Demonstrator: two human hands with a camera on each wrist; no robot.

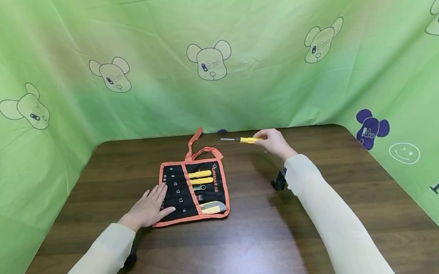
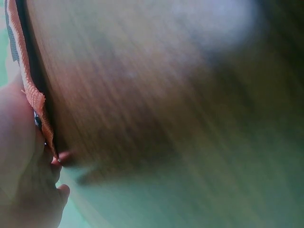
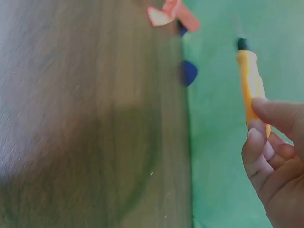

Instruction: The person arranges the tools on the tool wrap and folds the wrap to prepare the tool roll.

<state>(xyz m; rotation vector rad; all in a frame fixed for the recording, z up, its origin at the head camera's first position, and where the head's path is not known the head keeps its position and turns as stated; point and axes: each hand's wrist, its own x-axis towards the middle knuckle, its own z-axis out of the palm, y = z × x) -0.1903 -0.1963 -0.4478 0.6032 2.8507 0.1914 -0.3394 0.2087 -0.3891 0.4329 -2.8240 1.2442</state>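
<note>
My right hand [image 1: 274, 142] pinches a screwdriver [image 1: 248, 140] by its yellow handle, raised over the far side of the table. Its thin metal shaft points left in the head view. In the right wrist view, thumb and fingers [image 3: 257, 142] close on the handle's lower end. A black tool pouch [image 1: 219, 194] with orange edging lies spread out left of centre. My left hand [image 1: 149, 209] rests on the pouch's left part with fingers extended. In the pouch pockets sit two yellow handles [image 1: 201, 177], a ring-ended wrench [image 1: 202, 187] and a yellow-grey utility knife [image 1: 212, 207].
An orange tie strap [image 1: 194, 144] trails from the pouch toward the back edge of the brown wooden table [image 1: 253, 239]. Green printed cloth [image 1: 169, 106] hangs behind and along both sides. Black wrist devices [image 1: 279, 180] sit under both forearms.
</note>
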